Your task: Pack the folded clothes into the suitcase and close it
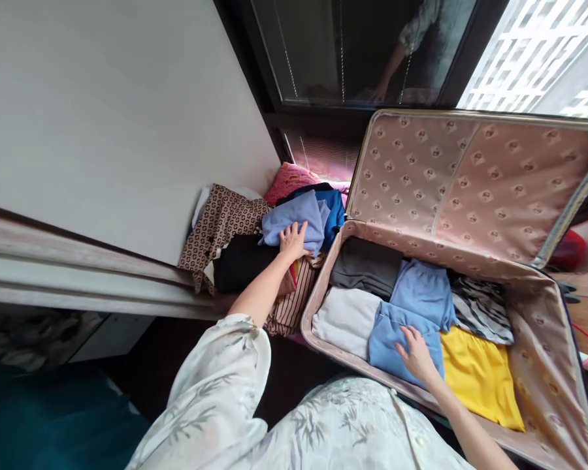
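My left hand (294,242) lies with fingers spread on a light blue garment (294,214) at the top of a heap of clothes. Beneath and around that garment are a black garment (242,264), a brown patterned cloth (220,219) and a darker blue piece (334,215). Over the open suitcase (318,331), my right hand (416,353) rests at a folded blue garment (394,333), its fingers apart. Folded beside it are a white garment (345,320), a dark grey one (365,264), a second blue one (424,290), a zebra-striped one (480,307) and a yellow one (480,375).
The suitcase's raised lid (470,176) leans toward the dark-framed window (362,52). A pale wall panel (117,117) stands at the left, above a ledge. A pink cushion-like thing (290,183) sits behind the heap. Teal fabric (49,418) lies at lower left.
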Available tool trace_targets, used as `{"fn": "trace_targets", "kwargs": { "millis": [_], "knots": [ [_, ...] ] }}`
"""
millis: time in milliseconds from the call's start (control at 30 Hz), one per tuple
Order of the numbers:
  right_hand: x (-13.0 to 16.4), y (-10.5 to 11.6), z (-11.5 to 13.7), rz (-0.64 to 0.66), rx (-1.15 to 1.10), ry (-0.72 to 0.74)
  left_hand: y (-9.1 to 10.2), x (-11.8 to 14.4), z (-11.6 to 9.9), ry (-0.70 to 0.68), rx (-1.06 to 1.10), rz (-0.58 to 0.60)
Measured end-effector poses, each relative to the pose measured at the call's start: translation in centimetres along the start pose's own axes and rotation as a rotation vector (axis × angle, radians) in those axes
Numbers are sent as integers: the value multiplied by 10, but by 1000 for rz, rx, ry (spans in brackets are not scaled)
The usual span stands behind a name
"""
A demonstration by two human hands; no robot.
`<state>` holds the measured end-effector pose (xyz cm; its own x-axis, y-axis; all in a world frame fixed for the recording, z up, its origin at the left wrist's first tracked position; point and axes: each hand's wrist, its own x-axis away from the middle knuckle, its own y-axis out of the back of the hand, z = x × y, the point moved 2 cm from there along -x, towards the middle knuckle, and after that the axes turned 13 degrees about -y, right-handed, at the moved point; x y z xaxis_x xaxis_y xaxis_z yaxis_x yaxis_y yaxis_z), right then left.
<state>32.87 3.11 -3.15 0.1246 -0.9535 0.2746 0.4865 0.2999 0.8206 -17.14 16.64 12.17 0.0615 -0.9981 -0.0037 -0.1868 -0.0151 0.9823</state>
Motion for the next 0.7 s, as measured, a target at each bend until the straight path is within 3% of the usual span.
{"fn": "trace_targets", "kwargs": {
  "millis": [167, 300, 400, 600, 700],
  "knots": [
    [1, -1, 5, 78, -148, -11, 16, -24, 25, 77, 172, 57],
    [1, 2, 9, 102, -165, -29, 31, -45, 49, 98, 121, -23],
    [2, 3, 17, 117, -174, -5, 37, -63, 63, 114, 101, -22],
    [12, 11, 33, 151, -196, -15, 39, -102, 78, 38, 28, 220],
    [26, 18, 37, 155, -200, -59, 44, -119, 84, 25, -72, 244]
  ]
}}
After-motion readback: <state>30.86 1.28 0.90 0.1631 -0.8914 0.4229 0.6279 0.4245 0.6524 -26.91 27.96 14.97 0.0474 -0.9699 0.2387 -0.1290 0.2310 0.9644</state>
